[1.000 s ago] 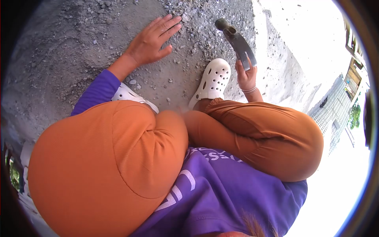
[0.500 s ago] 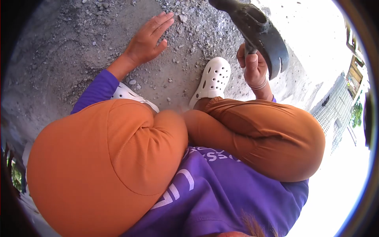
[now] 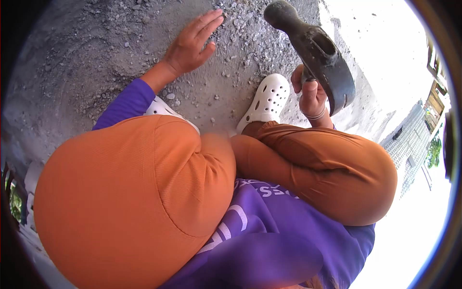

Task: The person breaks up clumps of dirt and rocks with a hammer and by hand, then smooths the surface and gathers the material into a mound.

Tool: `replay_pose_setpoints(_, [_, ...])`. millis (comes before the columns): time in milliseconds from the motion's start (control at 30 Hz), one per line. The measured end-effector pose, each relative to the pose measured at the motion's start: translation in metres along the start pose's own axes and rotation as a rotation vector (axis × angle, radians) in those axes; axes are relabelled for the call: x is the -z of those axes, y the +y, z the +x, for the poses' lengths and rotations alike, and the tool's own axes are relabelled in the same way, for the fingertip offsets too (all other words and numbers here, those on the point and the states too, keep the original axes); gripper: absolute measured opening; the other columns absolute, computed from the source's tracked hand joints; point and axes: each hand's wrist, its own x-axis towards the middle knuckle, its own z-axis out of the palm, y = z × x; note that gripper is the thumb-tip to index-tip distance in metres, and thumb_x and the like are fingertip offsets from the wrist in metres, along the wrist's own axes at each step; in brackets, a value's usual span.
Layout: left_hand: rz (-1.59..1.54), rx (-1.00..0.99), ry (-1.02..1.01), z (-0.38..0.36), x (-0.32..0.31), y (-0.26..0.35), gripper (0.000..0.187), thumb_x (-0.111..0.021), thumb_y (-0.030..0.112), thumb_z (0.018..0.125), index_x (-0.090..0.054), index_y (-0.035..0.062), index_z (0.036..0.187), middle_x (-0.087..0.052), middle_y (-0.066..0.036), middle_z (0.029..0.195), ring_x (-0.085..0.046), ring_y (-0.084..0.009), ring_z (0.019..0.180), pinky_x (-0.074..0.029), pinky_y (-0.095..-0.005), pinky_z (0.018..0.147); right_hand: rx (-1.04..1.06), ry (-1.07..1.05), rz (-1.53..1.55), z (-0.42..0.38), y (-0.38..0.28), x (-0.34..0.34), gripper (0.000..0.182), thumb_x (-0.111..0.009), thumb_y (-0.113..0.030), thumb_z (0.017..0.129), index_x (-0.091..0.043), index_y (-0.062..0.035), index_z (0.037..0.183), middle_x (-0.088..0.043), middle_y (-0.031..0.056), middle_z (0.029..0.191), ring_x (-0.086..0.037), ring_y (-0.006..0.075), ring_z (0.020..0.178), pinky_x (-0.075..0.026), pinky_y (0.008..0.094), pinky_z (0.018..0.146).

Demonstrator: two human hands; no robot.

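Note:
My right hand (image 3: pixel 314 98) is wrapped round the handle of a claw hammer (image 3: pixel 339 77). The dark metal head is raised close to the camera, its round striking face up and to the left and the slotted claw curving down to the right. Most of the handle is hidden behind the head and hand. Over the gravelly ground, my left hand (image 3: pixel 193 45) is held out with fingers extended and thumb apart, holding nothing. Small broken stones (image 3: pixel 248 29) lie between the left hand and the hammer.
I am squatting, knees bent in orange trousers (image 3: pixel 115 192). A white perforated clog (image 3: pixel 270 98) stands on the dusty ground (image 3: pixel 197 98) below the hammer; the other is partly hidden by my left knee. A block wall (image 3: pixel 409 149) rises at the far right.
The hammer in my right hand has shifted slightly down and right, showing more of its striking face. My left hand sits slightly higher and farther right in view.

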Motion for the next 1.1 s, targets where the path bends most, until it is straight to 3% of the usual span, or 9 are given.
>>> replay_pose_setpoints(133, [0.000, 0.003, -0.014, 0.000, 0.001, 0.001, 0.055, -0.050, 0.006, 0.085, -0.045, 0.0022, 0.139, -0.042, -0.015, 0.147, -0.042, -0.0322, 0.134, -0.034, -0.0411, 0.112, 0.029, 0.025, -0.197, 0.007, 0.026, -0.013, 0.040, -0.048, -0.037, 0.101, -0.056, -0.0006, 0.086, -0.052, 0.0048, 0.067, -0.047, 0.0119, 0.059, -0.038, 0.0281, 0.053])
replay_pose_setpoints(167, [0.009, -0.001, -0.014, 0.000, 0.001, 0.001, 0.055, -0.051, 0.006, 0.085, -0.045, 0.0020, 0.139, -0.042, -0.015, 0.147, -0.042, -0.0322, 0.134, -0.034, -0.0412, 0.112, -0.364, -0.097, -0.281, 0.007, 0.033, -0.012, 0.040, -0.051, -0.037, 0.098, -0.064, -0.0003, 0.090, -0.057, 0.0176, 0.060, -0.059, 0.0300, 0.054, -0.046, 0.0362, 0.055])
replay_pose_setpoints(367, [-0.008, 0.018, -0.021, -0.002, 0.001, 0.002, 0.056, -0.052, 0.006, 0.084, -0.045, 0.0017, 0.139, -0.042, -0.014, 0.147, -0.043, -0.0322, 0.134, -0.034, -0.0413, 0.113, -0.369, -0.018, -0.095, 0.011, 0.006, 0.000, 0.043, -0.053, -0.033, 0.100, -0.058, 0.0008, 0.074, -0.048, 0.0030, 0.054, -0.045, 0.0088, 0.051, -0.038, 0.0282, 0.049])
replay_pose_setpoints(500, [-0.028, 0.031, -0.017, 0.000, -0.002, 0.002, 0.056, -0.052, 0.006, 0.084, -0.045, 0.0021, 0.139, -0.042, -0.014, 0.148, -0.043, -0.0322, 0.133, -0.033, -0.0425, 0.113, -0.104, 0.034, 0.105, 0.018, -0.026, 0.004, 0.057, -0.038, -0.052, 0.101, -0.054, -0.0003, 0.084, -0.050, 0.0027, 0.066, -0.040, 0.0080, 0.052, -0.029, 0.0238, 0.047])
replay_pose_setpoints(600, [0.011, 0.020, -0.038, 0.001, -0.001, 0.001, 0.055, -0.052, 0.007, 0.084, -0.045, 0.0024, 0.139, -0.041, -0.014, 0.148, -0.043, -0.0320, 0.133, -0.032, -0.0431, 0.114, 0.115, 0.005, -0.218, 0.011, 0.019, 0.003, 0.042, -0.044, -0.037, 0.102, -0.056, 0.0001, 0.086, -0.057, 0.0087, 0.073, -0.051, 0.0127, 0.055, -0.039, 0.0273, 0.050])
replay_pose_setpoints(700, [0.018, 0.016, -0.037, 0.001, 0.000, 0.003, 0.055, -0.052, 0.008, 0.085, -0.045, 0.0023, 0.139, -0.041, -0.014, 0.148, -0.043, -0.0322, 0.134, -0.032, -0.0430, 0.114, -0.305, -0.078, -0.359, 0.017, 0.032, -0.007, 0.045, -0.056, -0.040, 0.096, -0.056, 0.0004, 0.077, -0.050, 0.0145, 0.054, -0.053, 0.0277, 0.048, -0.043, 0.0378, 0.051])
replay_pose_setpoints(867, [0.018, 0.020, -0.036, 0.000, 0.000, 0.001, 0.054, -0.053, 0.010, 0.085, -0.045, 0.0019, 0.139, -0.042, -0.014, 0.147, -0.043, -0.0317, 0.133, -0.033, -0.0430, 0.113, -0.400, -0.051, -0.220, 0.019, 0.021, -0.005, 0.053, -0.049, -0.044, 0.099, -0.056, -0.0001, 0.070, -0.046, 0.0108, 0.052, -0.045, 0.0171, 0.047, -0.039, 0.0339, 0.049])
replay_pose_setpoints(900, [0.007, 0.023, -0.024, -0.001, -0.001, 0.001, 0.054, -0.055, 0.012, 0.086, -0.045, 0.0017, 0.138, -0.044, -0.013, 0.146, -0.044, -0.0310, 0.133, -0.034, -0.0431, 0.113, -0.341, -0.051, -0.146, 0.021, 0.008, 0.001, 0.050, -0.045, -0.041, 0.103, -0.055, -0.0015, 0.073, -0.049, -0.0004, 0.059, -0.042, 0.0070, 0.052, -0.033, 0.0251, 0.049])
replay_pose_setpoints(1100, [0.037, 0.020, -0.041, 0.002, -0.001, 0.001, 0.053, -0.055, 0.012, 0.086, -0.046, 0.0010, 0.137, -0.044, -0.014, 0.146, -0.044, -0.0318, 0.133, -0.034, -0.0440, 0.113, -0.070, 0.085, 0.049, 0.030, -0.021, 0.000, 0.055, -0.038, -0.051, 0.102, -0.049, -0.0049, 0.074, -0.043, -0.0005, 0.058, -0.035, 0.0059, 0.051, -0.025, 0.0237, 0.047])
